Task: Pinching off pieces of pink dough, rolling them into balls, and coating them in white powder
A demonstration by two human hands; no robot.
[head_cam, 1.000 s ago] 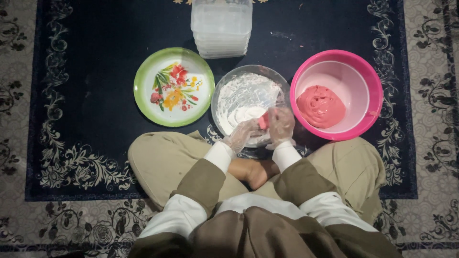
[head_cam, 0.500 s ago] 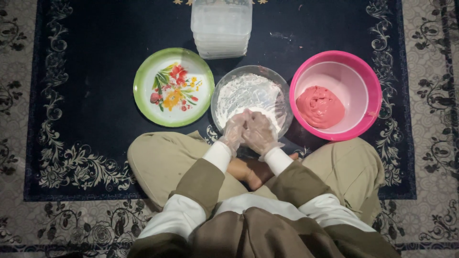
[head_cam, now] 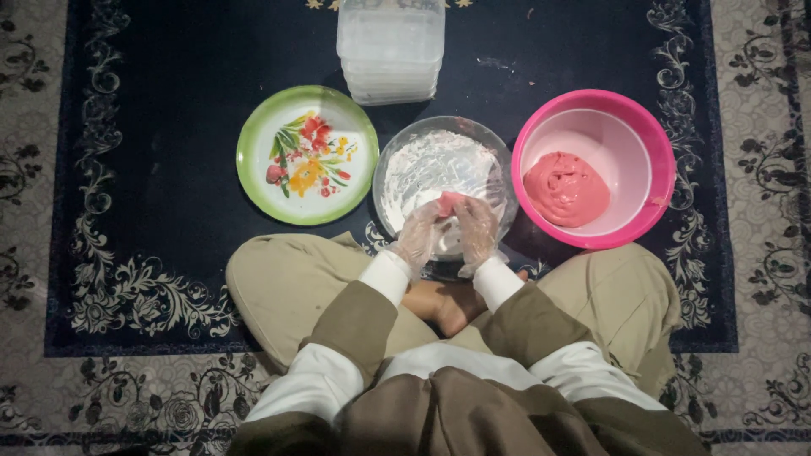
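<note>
Both my hands wear thin clear plastic gloves and meet over the near rim of a metal bowl (head_cam: 498,173) coated with white flour. My left hand (head_cam: 420,236) and my right hand (head_cam: 476,230) pinch a small pink piece of dough (head_cam: 449,201) between their fingertips. To the right stands a pink plastic bowl (head_cam: 646,139) with a mound of pink dough (head_cam: 565,187) inside. To the left of the metal bowl lies a green-rimmed plate (head_cam: 307,155) with a flower print, nothing on it.
A stack of clear plastic containers (head_cam: 390,49) stands at the far edge, behind the metal bowl. Everything rests on a dark blue carpet (head_cam: 152,127) with pale ornate borders. My crossed legs in tan trousers (head_cam: 279,287) fill the near side.
A second ago my right hand held the pink piece alone at the bowl's right. The hands then pressed together, and now they hold the piece up between the fingertips.
</note>
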